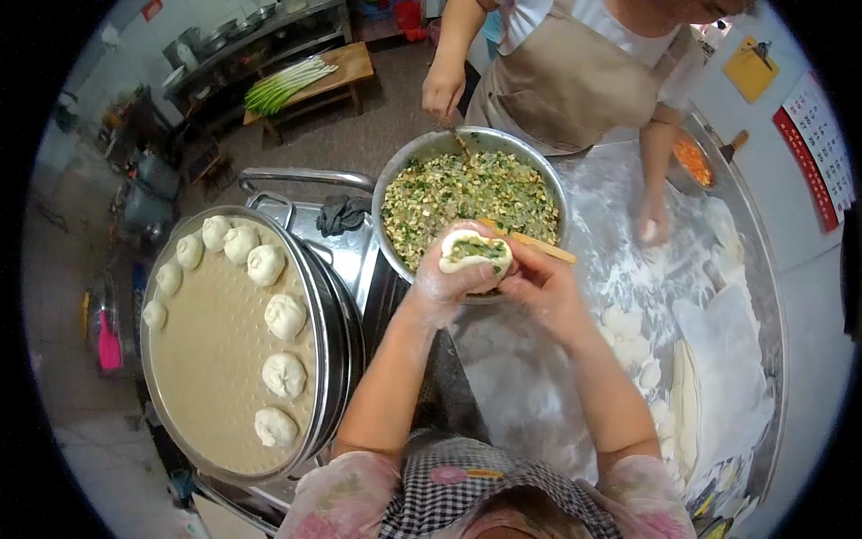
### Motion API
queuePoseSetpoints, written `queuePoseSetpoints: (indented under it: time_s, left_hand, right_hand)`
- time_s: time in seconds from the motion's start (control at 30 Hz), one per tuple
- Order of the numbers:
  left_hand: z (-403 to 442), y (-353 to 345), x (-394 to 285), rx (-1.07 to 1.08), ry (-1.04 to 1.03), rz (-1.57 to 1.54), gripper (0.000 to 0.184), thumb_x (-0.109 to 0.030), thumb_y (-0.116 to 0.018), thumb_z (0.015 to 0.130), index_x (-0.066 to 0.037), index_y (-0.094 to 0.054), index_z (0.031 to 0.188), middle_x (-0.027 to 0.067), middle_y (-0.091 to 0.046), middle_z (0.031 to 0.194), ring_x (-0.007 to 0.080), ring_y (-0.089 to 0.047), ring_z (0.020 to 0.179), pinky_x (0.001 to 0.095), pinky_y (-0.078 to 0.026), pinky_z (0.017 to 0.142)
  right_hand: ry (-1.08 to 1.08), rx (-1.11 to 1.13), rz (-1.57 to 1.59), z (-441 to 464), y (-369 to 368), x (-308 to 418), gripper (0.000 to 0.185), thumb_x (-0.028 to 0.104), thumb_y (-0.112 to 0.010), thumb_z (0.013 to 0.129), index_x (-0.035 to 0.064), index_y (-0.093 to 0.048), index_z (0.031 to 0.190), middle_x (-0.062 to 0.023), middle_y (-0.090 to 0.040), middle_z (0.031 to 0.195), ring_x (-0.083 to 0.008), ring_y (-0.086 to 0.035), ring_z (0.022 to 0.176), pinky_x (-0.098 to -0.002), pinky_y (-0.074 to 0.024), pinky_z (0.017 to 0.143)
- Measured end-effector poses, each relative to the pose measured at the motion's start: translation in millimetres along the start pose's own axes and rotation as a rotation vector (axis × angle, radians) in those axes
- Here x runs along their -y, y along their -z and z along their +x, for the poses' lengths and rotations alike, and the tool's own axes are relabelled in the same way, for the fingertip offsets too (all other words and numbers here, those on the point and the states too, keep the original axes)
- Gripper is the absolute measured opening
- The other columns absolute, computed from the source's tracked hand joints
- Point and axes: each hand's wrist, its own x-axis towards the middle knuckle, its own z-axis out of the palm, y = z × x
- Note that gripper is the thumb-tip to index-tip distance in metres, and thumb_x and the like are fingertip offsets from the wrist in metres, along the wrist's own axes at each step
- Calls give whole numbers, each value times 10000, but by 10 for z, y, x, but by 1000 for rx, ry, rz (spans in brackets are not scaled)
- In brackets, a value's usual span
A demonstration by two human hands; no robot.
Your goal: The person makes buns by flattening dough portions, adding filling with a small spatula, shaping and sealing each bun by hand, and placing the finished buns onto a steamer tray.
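My left hand [442, 283] cups a round of dough [460, 261] with green and yellow filling showing in its open middle. Against the dough's right edge are the fingers of my right hand [539, 283], which also hold a flat wooden stick [541, 249]. Both hands are over the near edge of a large metal bowl [558, 193] of chopped green and pale filling [467, 193]. To the left, a round steamer tray [224, 359] carries several closed, pleated buns [285, 316] around its rim.
Across the bowl stands a co-worker in a tan apron [566, 76], one hand [444, 90] at the bowl, the other [654, 222] on the floured metal table [530, 377]. Dough pieces [684, 404] and an orange-filled bowl [691, 162] lie right. A black cloth [343, 216] is beside the steamer.
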Motion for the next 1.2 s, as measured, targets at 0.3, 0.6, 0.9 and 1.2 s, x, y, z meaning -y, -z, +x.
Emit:
queuePoseSetpoints:
  time_s: [0.3,0.6,0.9,1.2]
  left_hand:
    - [-751,-572,-148,206,-250,621,839,-205,-816,662,-5,-383,1352,102,-517,1239,171,-505,1102,288,-393,945]
    - [-1359,-917,70,215,-410,1065,467,-140,-751,671,-48,-610,1107,95,-592,1050,208,-549,884,306,-440,796]
    - [-2009,-1212,398,80,-50,889,227,-244,-678,793,-30,-639,859,106,-597,840,200,-551,859,286,-439,790]
    - [-2895,-980,639,-268,209,492,483,-456,-407,948,-15,-591,880,100,-614,997,160,-578,896,271,-473,774]
  right_hand:
    - [158,95,-165,-676,122,635,297,55,-622,803,-10,-597,1091,-22,-560,846,-95,-516,795,-239,-420,691]
    - [506,-53,-613,-1611,-110,750,199,35,-578,772,61,-625,963,-133,-605,888,-314,-588,802,-355,-482,723]
    - [602,-124,-786,-2349,-11,742,228,-2,-529,771,36,-639,967,-135,-602,941,-282,-582,814,-340,-480,684]
    - [-286,-92,553,-2813,-690,-303,261,150,-434,945,-2,-580,1098,-66,-602,1017,-131,-569,902,-258,-470,751]
